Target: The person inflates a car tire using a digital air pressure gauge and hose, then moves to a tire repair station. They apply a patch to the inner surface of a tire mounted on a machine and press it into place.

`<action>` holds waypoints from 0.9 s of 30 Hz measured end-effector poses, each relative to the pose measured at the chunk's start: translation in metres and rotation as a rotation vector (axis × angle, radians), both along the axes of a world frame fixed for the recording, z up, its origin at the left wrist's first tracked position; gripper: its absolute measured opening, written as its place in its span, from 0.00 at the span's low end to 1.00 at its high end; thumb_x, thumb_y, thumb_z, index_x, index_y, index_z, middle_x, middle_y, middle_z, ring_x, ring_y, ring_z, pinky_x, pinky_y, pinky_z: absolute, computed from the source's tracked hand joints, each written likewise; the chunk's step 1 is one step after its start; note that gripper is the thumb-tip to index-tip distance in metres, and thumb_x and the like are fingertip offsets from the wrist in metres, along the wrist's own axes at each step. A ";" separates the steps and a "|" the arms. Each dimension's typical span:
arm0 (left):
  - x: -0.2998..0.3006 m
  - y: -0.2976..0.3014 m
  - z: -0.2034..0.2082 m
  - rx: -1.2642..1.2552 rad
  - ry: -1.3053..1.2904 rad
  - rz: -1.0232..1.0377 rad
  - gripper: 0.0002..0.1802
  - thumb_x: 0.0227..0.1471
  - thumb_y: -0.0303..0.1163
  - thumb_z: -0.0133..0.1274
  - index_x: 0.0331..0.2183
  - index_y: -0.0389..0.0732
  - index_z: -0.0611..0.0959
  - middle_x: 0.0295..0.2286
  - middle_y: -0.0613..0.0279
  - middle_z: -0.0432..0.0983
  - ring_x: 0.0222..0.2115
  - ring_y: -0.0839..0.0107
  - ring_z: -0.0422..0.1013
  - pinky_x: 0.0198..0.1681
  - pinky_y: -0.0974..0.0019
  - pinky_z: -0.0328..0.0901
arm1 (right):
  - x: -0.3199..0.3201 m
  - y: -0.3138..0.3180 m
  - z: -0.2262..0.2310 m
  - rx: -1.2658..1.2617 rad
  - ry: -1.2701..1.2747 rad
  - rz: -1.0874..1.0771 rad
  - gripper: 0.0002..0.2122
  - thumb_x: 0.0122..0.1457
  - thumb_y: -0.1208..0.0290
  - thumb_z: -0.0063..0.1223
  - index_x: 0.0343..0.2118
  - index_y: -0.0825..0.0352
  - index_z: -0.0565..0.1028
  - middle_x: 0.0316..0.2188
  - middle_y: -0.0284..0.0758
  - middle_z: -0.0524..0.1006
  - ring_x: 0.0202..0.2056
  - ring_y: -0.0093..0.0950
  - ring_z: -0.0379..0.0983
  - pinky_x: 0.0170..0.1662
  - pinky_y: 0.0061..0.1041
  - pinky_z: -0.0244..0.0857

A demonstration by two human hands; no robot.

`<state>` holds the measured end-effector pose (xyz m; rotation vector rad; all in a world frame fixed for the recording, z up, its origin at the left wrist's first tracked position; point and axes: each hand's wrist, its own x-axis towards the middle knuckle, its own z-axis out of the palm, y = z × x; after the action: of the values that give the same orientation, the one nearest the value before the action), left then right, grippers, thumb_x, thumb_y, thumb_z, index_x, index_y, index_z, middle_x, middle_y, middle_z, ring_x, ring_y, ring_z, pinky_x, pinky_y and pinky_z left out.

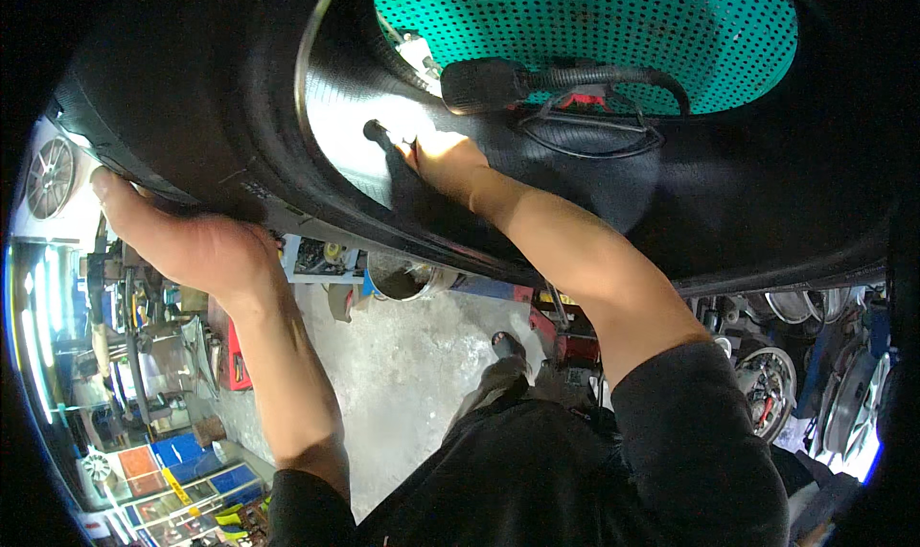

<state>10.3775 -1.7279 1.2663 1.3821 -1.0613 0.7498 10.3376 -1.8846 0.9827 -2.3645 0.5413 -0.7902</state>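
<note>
A large black tire (192,87) fills the upper part of the head view, its hollow inside facing me. My right hand (448,162) reaches into it, closed round a slim dark tool (376,131) with a rounded black end near the inner lining. A bright patch of light falls on the lining there; glare hides some of the fingers. Under the tire's outer surface at the left, my left hand (196,245) lies stretched along the rubber, some fingers hidden. Just beyond my right hand, a black lamp-like head (482,85) with a ribbed flexible neck sits in the tire.
Behind the tire's opening stands a green perforated panel (594,30). Below are a bucket (402,277), grey concrete floor (383,375) and a red case (238,355). Wheel rims (767,389) stand at the right; shelves and racks crowd the left.
</note>
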 end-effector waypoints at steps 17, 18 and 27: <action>0.006 0.001 -0.001 0.048 -0.043 -0.107 0.31 0.72 0.49 0.33 0.61 0.34 0.65 0.54 0.52 0.67 0.57 0.64 0.63 0.65 0.59 0.52 | 0.010 -0.016 -0.022 0.144 0.125 -0.115 0.22 0.67 0.48 0.45 0.44 0.65 0.74 0.30 0.50 0.81 0.32 0.52 0.80 0.38 0.50 0.73; 0.007 0.001 -0.001 0.049 -0.028 -0.183 0.30 0.72 0.48 0.33 0.62 0.33 0.64 0.55 0.52 0.67 0.57 0.64 0.63 0.65 0.58 0.52 | 0.009 -0.018 -0.019 0.216 0.216 -0.199 0.22 0.67 0.47 0.45 0.42 0.66 0.74 0.30 0.50 0.81 0.33 0.52 0.80 0.38 0.50 0.73; 0.017 0.006 -0.011 -0.093 -0.058 -0.144 0.30 0.69 0.38 0.42 0.65 0.32 0.61 0.59 0.46 0.63 0.62 0.55 0.59 0.67 0.54 0.49 | 0.000 -0.018 -0.006 0.221 0.335 -0.221 0.22 0.65 0.47 0.49 0.36 0.68 0.73 0.28 0.51 0.80 0.31 0.50 0.80 0.35 0.47 0.74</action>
<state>10.3943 -1.7217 1.2554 1.1978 -1.1450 0.7274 10.3375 -1.9025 0.9767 -2.2635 0.9904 -0.3976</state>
